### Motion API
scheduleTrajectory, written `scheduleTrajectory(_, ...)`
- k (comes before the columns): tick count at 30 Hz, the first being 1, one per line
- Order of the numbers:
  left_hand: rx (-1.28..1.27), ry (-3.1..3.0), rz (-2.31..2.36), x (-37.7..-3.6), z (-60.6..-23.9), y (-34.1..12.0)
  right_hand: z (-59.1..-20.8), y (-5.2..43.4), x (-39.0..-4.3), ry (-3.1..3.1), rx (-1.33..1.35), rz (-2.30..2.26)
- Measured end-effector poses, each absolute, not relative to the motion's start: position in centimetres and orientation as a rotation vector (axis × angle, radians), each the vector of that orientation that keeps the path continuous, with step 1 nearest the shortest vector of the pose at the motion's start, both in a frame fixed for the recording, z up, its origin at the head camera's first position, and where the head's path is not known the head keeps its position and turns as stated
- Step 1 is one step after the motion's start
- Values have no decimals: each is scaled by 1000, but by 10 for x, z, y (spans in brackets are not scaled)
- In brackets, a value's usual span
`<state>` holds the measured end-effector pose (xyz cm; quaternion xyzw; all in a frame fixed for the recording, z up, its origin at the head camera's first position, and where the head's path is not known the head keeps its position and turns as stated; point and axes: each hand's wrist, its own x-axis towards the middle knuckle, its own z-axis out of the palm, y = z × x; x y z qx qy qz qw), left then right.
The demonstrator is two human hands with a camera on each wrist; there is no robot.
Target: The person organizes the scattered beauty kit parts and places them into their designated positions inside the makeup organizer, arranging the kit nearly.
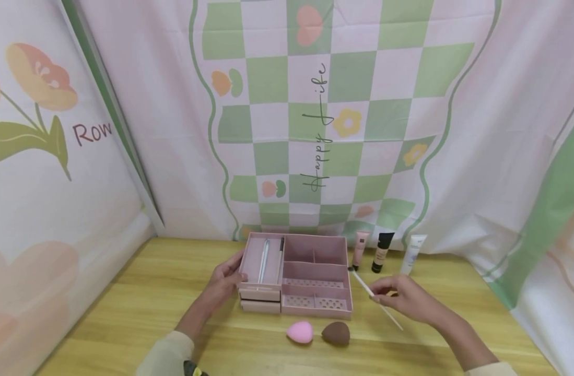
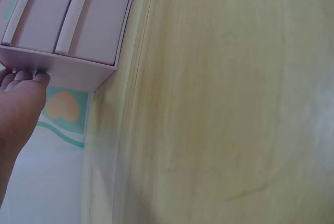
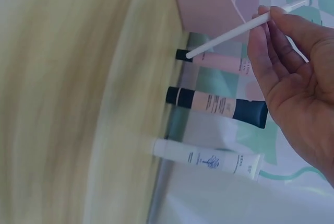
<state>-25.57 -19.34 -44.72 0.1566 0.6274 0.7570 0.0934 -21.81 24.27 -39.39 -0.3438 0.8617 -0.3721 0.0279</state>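
left hand: smooth pink box | right hand: thin white stick

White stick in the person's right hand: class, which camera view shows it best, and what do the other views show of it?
The right wrist view: the white stick fills the frame, pinched by the right hand. The head view shows the stick whole but thin and small. The left wrist view shows none of it.
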Motion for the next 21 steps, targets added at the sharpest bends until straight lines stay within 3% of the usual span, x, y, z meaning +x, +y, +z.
scheduleTrajectory(21,478,1865,2245,-255,-447,-193,-375,206,-243,2754,-1024,-1077)
